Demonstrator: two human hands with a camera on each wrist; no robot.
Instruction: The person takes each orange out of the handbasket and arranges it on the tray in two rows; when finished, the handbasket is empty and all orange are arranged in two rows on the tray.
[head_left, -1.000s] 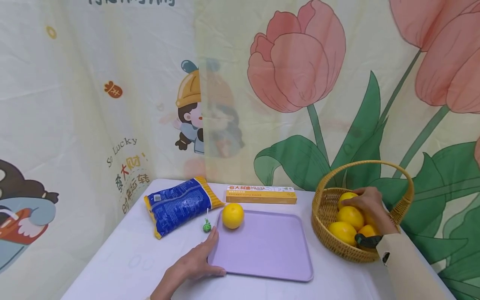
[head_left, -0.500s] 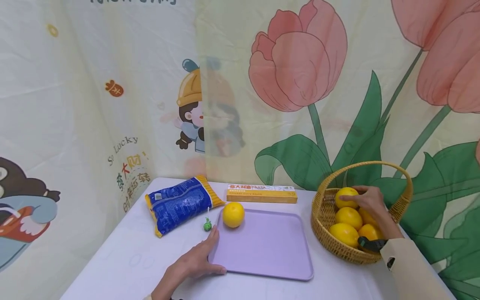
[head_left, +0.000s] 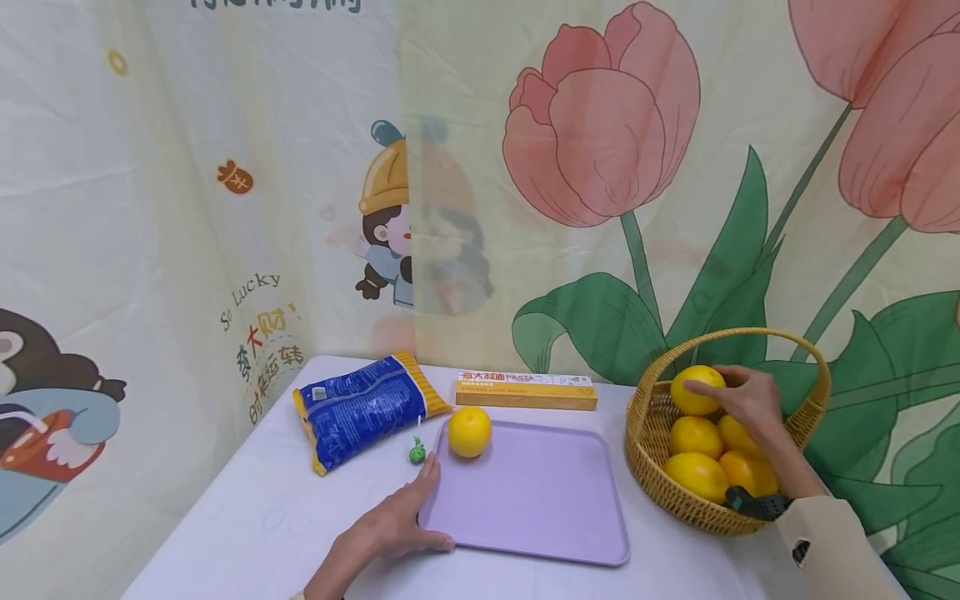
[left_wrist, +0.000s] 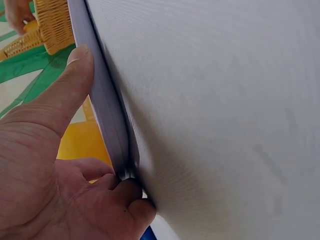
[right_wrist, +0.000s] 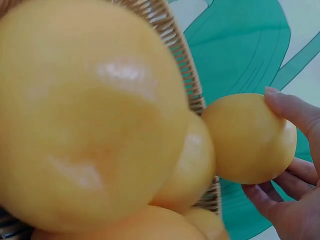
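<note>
My right hand (head_left: 756,406) pinches a yellow-orange orange (head_left: 697,390) between thumb and fingers, above the other fruit in the wicker basket (head_left: 645,458). In the right wrist view, thumb and fingertips lie on opposite sides of this orange (right_wrist: 247,137). Below it in the basket are several more yellow fruits (head_left: 695,477). My left hand (head_left: 390,521) holds the near left corner of a lilac tray (head_left: 536,500), thumb along the front edge and fingers at the left side. The left wrist view shows the thumb (left_wrist: 75,80) against the tray's rim (left_wrist: 102,95). Another orange (head_left: 469,432) sits at the tray's far left corner.
A blue and yellow packet (head_left: 367,412) lies left of the tray. Close by is a small green-wrapped lollipop (head_left: 417,451). Behind the tray stands a yellow and white pasta box (head_left: 527,391). The basket's tall handle (head_left: 738,333) arches over the fruit, and a printed curtain hangs behind the table.
The right hand has lifted the orange upward from the other fruit, towards the height of the basket's far rim. My left hand and the tray have stayed in place.
</note>
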